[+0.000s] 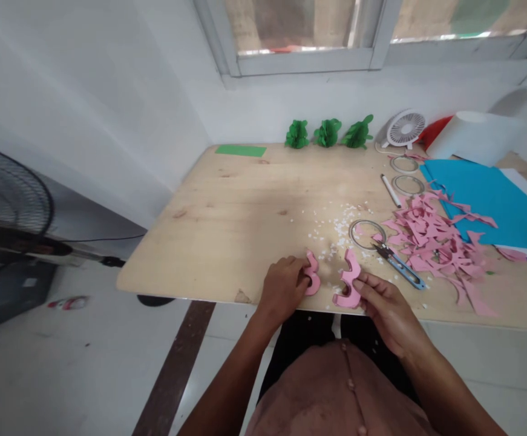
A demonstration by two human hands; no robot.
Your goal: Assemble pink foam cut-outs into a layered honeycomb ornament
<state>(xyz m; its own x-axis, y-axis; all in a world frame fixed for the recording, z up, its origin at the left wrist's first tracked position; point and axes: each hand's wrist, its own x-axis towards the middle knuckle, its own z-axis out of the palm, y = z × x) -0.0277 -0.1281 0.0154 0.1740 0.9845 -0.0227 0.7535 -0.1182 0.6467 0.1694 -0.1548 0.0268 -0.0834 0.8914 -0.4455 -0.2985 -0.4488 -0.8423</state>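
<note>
My left hand [285, 283] is closed around the left side of a pink scalloped paper cutout [313, 280], just above the table near its front edge. In my right hand [383, 303], a second pink scalloped cutout [352, 289] is pinched between thumb and fingers. It looks thick, like several layers stacked together. The two cutouts are apart, with their curved edges showing. Right of my right hand lie blue-handled thread snips [402, 267], their dark blades pointing toward a roll of tape [367, 235]. Small white paper bits [336, 233] are scattered just beyond the cutouts.
A heap of pink paper scraps [440, 242] covers the right side, partly over blue sheets [494, 200]. A white marker [391, 191] and more rings lie behind. Green paper shapes [327, 132], a green strip [240, 151] and a small fan [403, 128] line the back.
</note>
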